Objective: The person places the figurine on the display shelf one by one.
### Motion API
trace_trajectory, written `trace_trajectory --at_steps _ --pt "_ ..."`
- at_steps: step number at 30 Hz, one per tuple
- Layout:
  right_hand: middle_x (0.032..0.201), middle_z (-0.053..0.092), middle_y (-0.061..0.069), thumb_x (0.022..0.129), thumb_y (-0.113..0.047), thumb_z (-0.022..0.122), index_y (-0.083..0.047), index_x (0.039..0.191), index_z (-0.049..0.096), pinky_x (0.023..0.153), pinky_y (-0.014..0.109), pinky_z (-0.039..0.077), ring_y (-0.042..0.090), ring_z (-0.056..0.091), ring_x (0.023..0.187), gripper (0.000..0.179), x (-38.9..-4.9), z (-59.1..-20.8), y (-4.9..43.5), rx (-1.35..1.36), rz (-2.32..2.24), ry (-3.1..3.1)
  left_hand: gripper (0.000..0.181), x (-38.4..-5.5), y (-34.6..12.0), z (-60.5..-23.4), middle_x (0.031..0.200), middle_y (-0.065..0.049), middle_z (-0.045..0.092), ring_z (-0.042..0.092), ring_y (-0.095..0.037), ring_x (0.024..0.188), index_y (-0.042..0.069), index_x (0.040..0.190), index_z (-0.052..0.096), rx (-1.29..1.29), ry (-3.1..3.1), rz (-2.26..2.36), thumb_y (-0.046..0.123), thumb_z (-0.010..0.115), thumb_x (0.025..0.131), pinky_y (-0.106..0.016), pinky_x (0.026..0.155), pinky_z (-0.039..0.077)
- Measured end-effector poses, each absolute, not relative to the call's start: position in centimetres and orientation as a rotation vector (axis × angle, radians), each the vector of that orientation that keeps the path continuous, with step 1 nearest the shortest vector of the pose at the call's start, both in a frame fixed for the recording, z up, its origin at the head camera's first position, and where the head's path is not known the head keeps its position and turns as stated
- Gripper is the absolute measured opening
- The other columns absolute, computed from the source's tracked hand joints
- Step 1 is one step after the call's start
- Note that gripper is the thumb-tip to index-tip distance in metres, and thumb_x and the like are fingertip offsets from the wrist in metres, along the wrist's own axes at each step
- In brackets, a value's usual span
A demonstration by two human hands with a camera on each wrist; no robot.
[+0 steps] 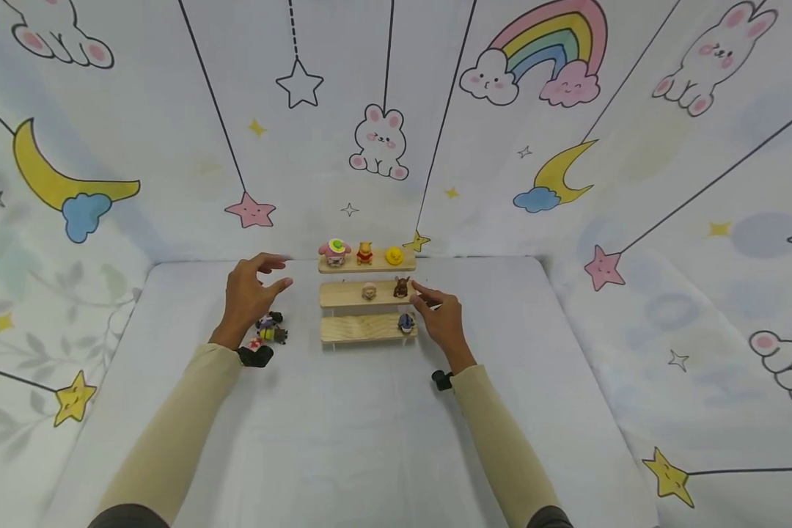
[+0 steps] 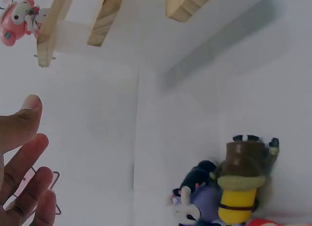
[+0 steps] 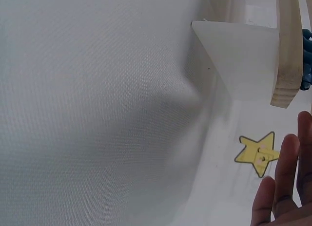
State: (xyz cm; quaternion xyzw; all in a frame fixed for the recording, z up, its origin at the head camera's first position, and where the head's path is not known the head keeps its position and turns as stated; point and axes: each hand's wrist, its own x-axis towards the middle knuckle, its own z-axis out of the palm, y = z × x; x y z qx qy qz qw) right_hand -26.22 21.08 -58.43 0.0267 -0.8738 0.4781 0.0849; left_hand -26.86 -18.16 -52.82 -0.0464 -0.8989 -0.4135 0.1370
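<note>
A three-tier wooden shelf [image 1: 343, 295] stands at the back of the white table. On its middle tier, a brown eared figurine [image 1: 401, 287] stands at the right end beside a small beige figurine [image 1: 369, 291]. My right hand [image 1: 441, 319] is at that tier's right end, fingertips right beside the brown figurine; its fingers look fairly straight in the right wrist view. Left of the shelf, my left hand [image 1: 247, 297] is raised with thumb and fingers apart, nothing between them. Below it lie a purple-and-black figurine [image 2: 197, 199] and a yellow-and-brown figurine [image 2: 239, 187].
The top tier carries a pink figurine [image 1: 334, 252], a red-shirted bear figurine [image 1: 365, 253] and a yellow duck figurine [image 1: 394, 255]. A blue figurine [image 1: 405, 323] is at the bottom tier's right end. A red-and-white figurine [image 1: 254, 343] lies by my left wrist. A patterned backdrop [image 1: 330, 161] rises behind.
</note>
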Motion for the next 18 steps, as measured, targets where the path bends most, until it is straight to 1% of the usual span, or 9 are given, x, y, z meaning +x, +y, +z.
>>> trace_trajectory --at_steps 5,11,13,18 --pt "0.113 0.082 0.0 0.098 -0.045 0.072 -0.036 0.135 0.074 0.075 0.028 0.051 0.02 0.071 0.097 0.037 -26.2 -58.3 21.1 0.078 1.435 -2.599 0.039 -26.0 -19.6 -54.0 0.125 -0.016 0.076 0.06 -0.036 0.115 0.008 0.132 0.072 -0.096 -2.627 -1.187 0.016 0.082 0.095 -0.043 0.091 0.046" --pt "0.109 0.083 0.002 0.099 -0.044 0.074 -0.033 0.134 0.074 0.076 0.029 0.052 0.021 0.072 0.097 0.037 -26.0 -58.1 21.1 0.093 1.467 -2.578 0.038 -25.0 -20.9 -56.0 0.127 -0.018 0.074 0.059 -0.038 0.116 0.008 0.133 0.071 -0.013 -2.7 -1.164 0.019 0.08 0.098 -0.054 0.099 0.042" --pt "0.109 0.083 0.003 0.099 -0.044 0.074 -0.033 0.134 0.075 0.076 0.028 0.052 0.021 0.072 0.097 0.037 -26.0 -58.1 21.1 0.093 1.474 -2.572 0.038 -24.7 -21.3 -56.6 0.128 -0.019 0.074 0.059 -0.039 0.116 0.008 0.133 0.071 0.008 -2.718 -1.164 0.02 0.079 0.098 -0.056 0.1 0.041" --pt "0.108 0.083 0.003 0.098 -0.044 0.074 -0.033 0.134 0.075 0.075 0.029 0.052 0.021 0.072 0.096 0.037 -25.9 -58.1 21.0 0.094 1.479 -2.569 0.038 -23.8 -21.9 -57.9 0.128 -0.021 0.074 0.061 -0.04 0.115 0.005 0.133 0.071 0.023 -2.755 -1.162 0.021 0.078 0.099 -0.058 0.098 0.045"
